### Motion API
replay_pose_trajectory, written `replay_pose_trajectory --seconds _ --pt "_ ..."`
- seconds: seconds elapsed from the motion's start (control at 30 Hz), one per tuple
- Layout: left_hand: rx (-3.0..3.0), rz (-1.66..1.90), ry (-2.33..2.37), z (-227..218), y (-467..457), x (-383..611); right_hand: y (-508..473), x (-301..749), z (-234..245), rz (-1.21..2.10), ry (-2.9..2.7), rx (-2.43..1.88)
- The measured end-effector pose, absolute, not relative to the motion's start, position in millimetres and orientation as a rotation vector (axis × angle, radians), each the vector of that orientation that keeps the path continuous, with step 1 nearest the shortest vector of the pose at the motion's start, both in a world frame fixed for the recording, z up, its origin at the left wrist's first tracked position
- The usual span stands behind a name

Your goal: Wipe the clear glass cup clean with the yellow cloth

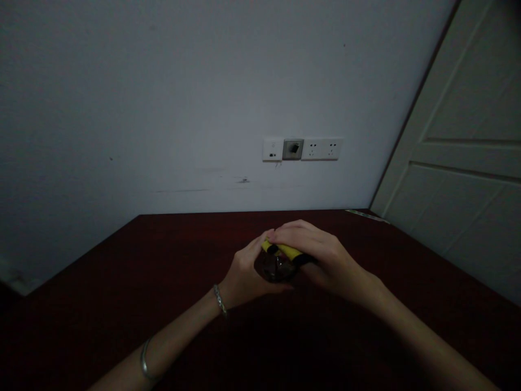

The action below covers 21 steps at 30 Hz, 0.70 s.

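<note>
Both hands meet over the middle of a dark red table (171,255). My left hand (244,274) is curled round a small dark, glossy object (275,268) from the left side. My right hand (317,255) is closed over a yellow and black piece (285,250) that lies across the top of that dark object. The room is dim, so I cannot make out what the dark object is. A bracelet sits on my left wrist and a bangle further up the forearm.
A white wall rises behind the table, with a row of sockets and a switch (302,149) above the far edge. A pale panelled door (459,163) stands at the right. A thin light strip (366,215) lies at the table's far right corner.
</note>
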<state>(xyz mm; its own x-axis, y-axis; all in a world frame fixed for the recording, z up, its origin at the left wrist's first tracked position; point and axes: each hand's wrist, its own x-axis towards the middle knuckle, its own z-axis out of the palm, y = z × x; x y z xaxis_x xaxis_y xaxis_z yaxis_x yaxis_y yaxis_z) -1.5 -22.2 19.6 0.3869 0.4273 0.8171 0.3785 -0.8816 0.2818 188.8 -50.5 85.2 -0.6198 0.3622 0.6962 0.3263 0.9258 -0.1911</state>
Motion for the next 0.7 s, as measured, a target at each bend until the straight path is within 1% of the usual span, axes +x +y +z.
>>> replay_pose_trajectory --seconds 0.1,0.27,0.4,0.57,0.7 --pt "2.542 1.576 0.79 16 -19 -2 -58 186 89 0.01 -2.33 -0.466" --pt "2.512 1.588 0.834 16 -18 -2 -64 184 91 -0.066 -2.427 -0.55" --pt "2.553 1.62 0.76 20 -21 -2 -55 187 88 0.043 -2.275 -0.505" --pt "2.534 1.617 0.723 24 -25 -4 -46 191 88 0.22 -2.072 -0.648" --pt "2.392 1.589 0.758 27 -26 -4 -48 191 90 0.199 -2.09 -0.555"
